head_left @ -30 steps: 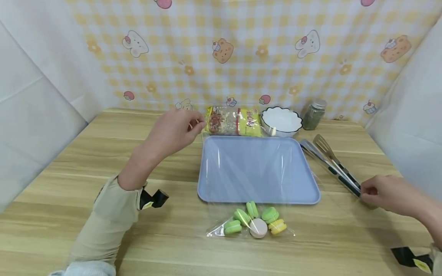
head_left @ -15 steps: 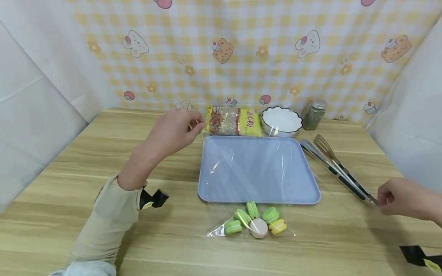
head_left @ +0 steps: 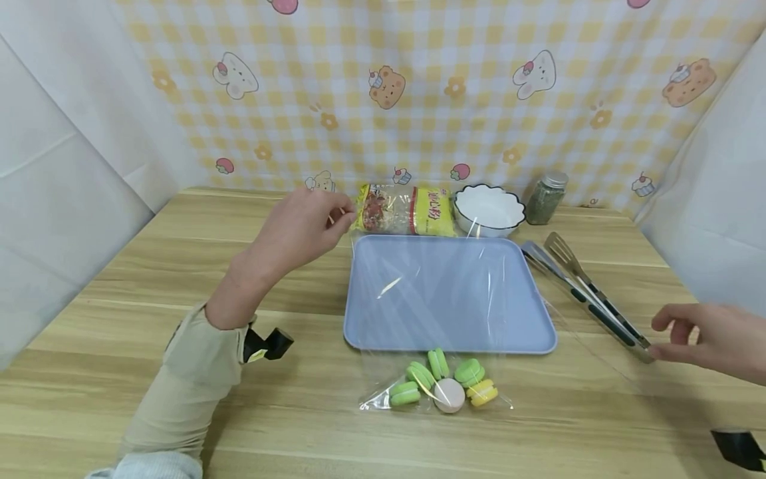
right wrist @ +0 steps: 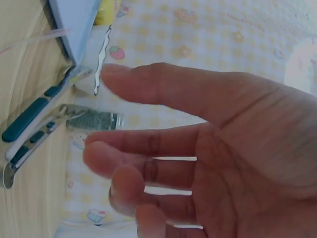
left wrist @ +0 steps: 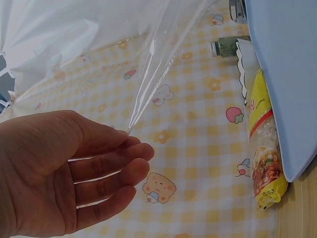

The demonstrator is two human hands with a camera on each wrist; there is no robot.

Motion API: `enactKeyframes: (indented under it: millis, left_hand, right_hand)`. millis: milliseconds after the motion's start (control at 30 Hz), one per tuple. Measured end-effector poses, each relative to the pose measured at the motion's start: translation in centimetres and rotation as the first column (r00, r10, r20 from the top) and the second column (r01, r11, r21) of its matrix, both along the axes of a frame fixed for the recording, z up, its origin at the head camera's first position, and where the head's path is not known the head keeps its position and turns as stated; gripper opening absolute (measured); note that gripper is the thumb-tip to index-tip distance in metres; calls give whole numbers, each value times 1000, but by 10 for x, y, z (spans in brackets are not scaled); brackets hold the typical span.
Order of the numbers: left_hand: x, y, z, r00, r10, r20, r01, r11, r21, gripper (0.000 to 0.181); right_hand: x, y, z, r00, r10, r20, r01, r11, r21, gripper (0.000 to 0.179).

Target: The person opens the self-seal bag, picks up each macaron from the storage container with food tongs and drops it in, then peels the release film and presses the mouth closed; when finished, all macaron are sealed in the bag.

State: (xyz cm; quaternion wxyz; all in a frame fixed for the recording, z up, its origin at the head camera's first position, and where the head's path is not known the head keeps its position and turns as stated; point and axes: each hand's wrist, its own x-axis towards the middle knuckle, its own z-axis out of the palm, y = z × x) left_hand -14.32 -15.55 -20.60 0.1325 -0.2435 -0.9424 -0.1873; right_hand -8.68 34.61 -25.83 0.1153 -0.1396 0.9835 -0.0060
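Note:
My left hand (head_left: 299, 229), raised left of the blue tray (head_left: 449, 293), pinches a gathered corner of clear plastic film (left wrist: 153, 74) between thumb and forefinger. From there the film spreads over the tray and down to several macarons (head_left: 448, 396), green, yellow and pale pink. Whether they lie inside or under it I cannot tell. At the right, my right hand (head_left: 715, 339) has its thumb and fingers apart with nothing between them, as the right wrist view confirms. Nearest to it is the handle end of the metal tongs (head_left: 598, 303), which lie beside the tray.
Behind the tray lie a yellow food packet (head_left: 407, 211), a white scalloped bowl (head_left: 489, 209) and a glass jar of green herbs (head_left: 546, 198). A yellow checked cloth (head_left: 455, 126) hangs at the back of the wooden table (head_left: 287, 412), with white cloth on both sides.
My right hand has shifted to the right, away from the tray, and its thumb and fingers have parted. The left hand keeps its place; glints on the film have moved.

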Motion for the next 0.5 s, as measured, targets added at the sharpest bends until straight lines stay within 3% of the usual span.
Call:
enactKeyframes:
  millis: [300, 500]
  left_hand:
    - [-1, 2, 1, 1000, -4, 8, 4, 1000, -2, 14]
    - [1, 2, 1, 1000, -7, 8, 6, 1000, 12, 14]
  right_hand:
    - [6, -25, 17, 985, 0, -171, -18, 994, -103, 39]
    - [-7, -61, 29, 990, 48, -132, -77, 970, -230, 37]
